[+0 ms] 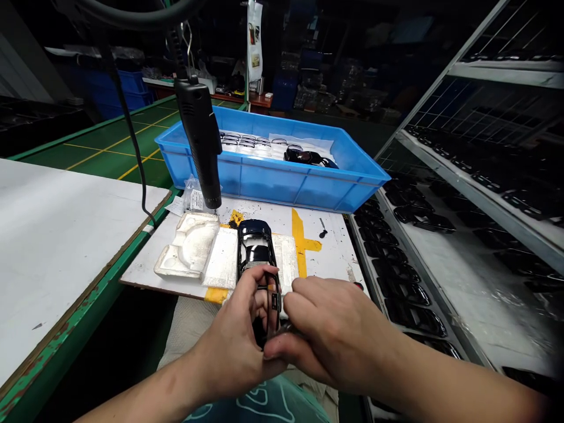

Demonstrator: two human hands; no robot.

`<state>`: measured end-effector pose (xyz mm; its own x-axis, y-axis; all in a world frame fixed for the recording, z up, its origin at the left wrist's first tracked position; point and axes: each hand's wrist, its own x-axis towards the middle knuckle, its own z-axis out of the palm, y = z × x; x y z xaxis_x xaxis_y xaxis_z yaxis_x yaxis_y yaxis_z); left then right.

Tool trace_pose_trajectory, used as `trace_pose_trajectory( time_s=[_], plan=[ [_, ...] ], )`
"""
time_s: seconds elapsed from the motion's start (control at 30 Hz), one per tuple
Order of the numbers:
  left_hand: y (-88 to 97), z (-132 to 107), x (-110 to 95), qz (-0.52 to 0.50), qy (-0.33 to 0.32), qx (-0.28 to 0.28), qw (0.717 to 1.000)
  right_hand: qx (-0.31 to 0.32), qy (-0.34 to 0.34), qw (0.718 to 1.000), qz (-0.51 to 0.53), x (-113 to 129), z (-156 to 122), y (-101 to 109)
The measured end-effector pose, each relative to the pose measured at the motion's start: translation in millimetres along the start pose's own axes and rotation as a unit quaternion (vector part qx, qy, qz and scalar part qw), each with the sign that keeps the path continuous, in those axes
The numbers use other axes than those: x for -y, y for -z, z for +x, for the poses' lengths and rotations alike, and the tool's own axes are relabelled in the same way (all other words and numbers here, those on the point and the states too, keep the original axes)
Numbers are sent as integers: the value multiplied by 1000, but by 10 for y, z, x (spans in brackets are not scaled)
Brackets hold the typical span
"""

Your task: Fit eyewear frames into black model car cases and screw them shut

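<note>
By the curled fingers of the left hand, a glossy black part is gripped, apparently for steadiness; its near side is pinched by the right hand (anything else there cannot be told). Just beyond, a black model car is rested on white foam, probably against scratches, on the table. A screwdriver is hung above, seemingly for easy reach.

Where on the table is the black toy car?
In the head view, the black toy car is just left of the middle, beyond the left hand, with white foam showing on either side and the blue bin farther back.
</note>
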<state>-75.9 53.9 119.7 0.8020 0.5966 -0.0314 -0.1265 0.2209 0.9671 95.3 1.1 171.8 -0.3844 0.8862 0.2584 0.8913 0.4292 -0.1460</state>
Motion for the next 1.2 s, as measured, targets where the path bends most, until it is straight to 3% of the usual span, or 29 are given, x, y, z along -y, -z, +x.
trace_pose_trajectory(
  time_s=[0.13, 0.2, 0.37, 0.47, 0.57, 0.67, 0.97, 1.07, 1.2],
  plan=[
    [-17, -24, -25, 14, -6, -6, 1000, -10, -110, 994, -9, -62, 85, 41],
    [-19, -37, -38, 20, -9, -9, 1000, 14, -128, 992, 4, -71, 106, 57],
    [1, -41, 9, -8, -2, -7, 1000, 57, -23, 998, 24, 18, 31, 23],
    [3, -37, 36, -25, 5, -1, 1000, 40, 4, 999, 9, 38, 4, 3],
    [-14, -29, -1, 7, -4, -10, 1000, 2, -70, 998, 1, -12, 53, 19],
    [-33, -25, -56, 32, -4, -28, 999, 20, -132, 991, 8, -65, 110, 44],
    [0, -46, 75, 4, 8, -13, 1000, 37, 31, 999, 1, 30, -7, -24],
    [-2, -35, 40, 23, -11, -18, 1000, -2, -27, 1000, -8, -5, 42, 3],
    [-20, -54, -39, 43, -14, -15, 999, 30, -122, 992, 4, -48, 113, 59]
  ],
)
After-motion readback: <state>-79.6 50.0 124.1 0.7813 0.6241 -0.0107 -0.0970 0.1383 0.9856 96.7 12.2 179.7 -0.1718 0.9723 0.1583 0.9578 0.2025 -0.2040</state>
